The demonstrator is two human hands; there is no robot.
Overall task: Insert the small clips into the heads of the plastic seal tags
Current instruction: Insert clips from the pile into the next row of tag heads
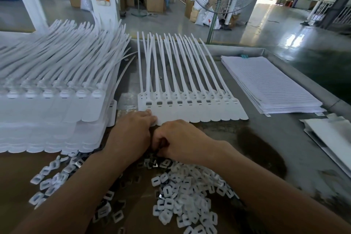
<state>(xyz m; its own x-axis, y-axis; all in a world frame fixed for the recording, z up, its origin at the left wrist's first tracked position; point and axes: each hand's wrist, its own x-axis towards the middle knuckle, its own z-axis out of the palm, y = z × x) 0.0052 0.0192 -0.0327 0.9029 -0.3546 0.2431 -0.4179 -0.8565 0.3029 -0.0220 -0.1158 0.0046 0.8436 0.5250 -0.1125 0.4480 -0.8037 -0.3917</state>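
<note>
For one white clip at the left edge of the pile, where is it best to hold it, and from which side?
Probably pinch the clip by two opposite outer edges, coming from above. It lies flat, squarish, slot facing up, and its left side has no other clips against it, so fingers can get around it there.

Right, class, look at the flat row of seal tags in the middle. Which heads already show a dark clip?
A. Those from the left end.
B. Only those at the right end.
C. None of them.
A: dark clips show in the heads from the left end of the row of seal tags, while the last few heads on the right look plain white.
</note>
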